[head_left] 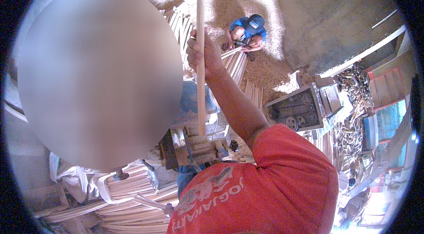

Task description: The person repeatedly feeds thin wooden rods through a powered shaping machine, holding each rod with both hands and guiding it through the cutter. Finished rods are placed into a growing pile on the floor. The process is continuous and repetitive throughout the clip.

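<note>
My bare right arm, in a red sleeve, stretches upward across the head view. Closed fingers of my right hand wrap round a long, pale wooden stick, which stands nearly vertical in the picture. Its upper end runs out toward the top edge. Its lower end lies over a worn machine with wooden and metal parts, just in front of my shirt; I cannot tell whether they touch. My left hand does not show. A large blurred oval covers the left side and hides whatever is behind it.
Beyond my right hand, a person in blue and a dark cap crouches, hands on sticks, beside sawdust. A machine with exposed pulleys stands to the right, near piled wood pieces. Bundled sticks lie at lower left.
</note>
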Tool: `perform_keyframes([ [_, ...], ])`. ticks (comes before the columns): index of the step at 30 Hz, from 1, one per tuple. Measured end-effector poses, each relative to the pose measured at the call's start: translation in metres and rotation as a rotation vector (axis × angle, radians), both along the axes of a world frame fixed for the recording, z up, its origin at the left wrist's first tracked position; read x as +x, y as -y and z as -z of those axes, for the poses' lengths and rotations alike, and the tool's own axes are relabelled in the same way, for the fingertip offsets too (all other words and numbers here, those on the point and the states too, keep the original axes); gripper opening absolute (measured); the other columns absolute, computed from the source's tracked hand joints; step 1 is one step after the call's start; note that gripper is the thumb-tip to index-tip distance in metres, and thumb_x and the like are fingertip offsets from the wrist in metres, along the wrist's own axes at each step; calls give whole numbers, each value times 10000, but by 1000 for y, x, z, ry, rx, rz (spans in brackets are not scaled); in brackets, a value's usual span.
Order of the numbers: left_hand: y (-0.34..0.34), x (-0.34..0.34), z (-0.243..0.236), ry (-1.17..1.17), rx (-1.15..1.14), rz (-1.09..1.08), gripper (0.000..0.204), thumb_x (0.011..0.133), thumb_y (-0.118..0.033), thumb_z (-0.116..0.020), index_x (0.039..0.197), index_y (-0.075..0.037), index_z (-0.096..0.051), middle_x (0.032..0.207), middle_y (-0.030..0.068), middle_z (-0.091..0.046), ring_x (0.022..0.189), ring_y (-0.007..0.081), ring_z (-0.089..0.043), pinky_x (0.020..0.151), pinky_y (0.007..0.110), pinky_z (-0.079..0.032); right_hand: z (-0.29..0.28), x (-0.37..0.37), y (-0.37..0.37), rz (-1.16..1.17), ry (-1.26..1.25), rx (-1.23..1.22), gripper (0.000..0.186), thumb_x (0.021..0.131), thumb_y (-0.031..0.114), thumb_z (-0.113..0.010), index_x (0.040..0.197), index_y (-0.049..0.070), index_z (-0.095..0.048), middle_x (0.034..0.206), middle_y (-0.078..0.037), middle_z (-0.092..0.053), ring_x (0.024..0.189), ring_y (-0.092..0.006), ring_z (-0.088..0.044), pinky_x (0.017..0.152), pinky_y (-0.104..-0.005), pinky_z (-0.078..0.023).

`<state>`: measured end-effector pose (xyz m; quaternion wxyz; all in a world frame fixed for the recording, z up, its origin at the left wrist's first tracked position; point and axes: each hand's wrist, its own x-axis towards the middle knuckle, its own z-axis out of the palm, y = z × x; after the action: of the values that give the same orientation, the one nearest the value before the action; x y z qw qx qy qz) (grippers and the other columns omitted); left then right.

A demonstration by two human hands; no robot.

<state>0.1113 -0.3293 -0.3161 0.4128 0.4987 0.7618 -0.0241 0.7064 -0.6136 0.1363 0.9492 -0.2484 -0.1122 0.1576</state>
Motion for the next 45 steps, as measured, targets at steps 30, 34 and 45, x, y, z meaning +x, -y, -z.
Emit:
perform_keyframes([
  [30, -6, -75, -20, 58, -16, -77, 204, 705, -105, -721, 840, -40, -582, 662, 12, -526, 512, 197, -483, 455, 380, -418, 170, 193, -19, -191, -471, -1068, 146, 979, 31, -539, 1014, -110, -537, 816, -223, -624, 522, -153, -556, 372, -240, -431],
  [34, -7, -87, -25, 76, -11, -88, 200, 706, -104, -721, 834, -39, -582, 656, 10, -524, 504, 195, -480, 447, 377, -413, 187, 198, -34, -64, -511, -1095, 160, 959, 53, -546, 955, -106, -529, 771, -230, -598, 512, -199, -556, 365, -265, -412],
  [45, -28, -99, -3, -312, -24, -29, 385, 683, -224, -770, 911, 51, -628, 814, 105, -653, 676, 243, -623, 554, 412, -513, 177, 172, -15, 447, 785, -2022, 454, 900, 376, -652, 1159, 4, -667, 1096, -246, -687, 1019, -384, -683, 867, -443, -562],
])
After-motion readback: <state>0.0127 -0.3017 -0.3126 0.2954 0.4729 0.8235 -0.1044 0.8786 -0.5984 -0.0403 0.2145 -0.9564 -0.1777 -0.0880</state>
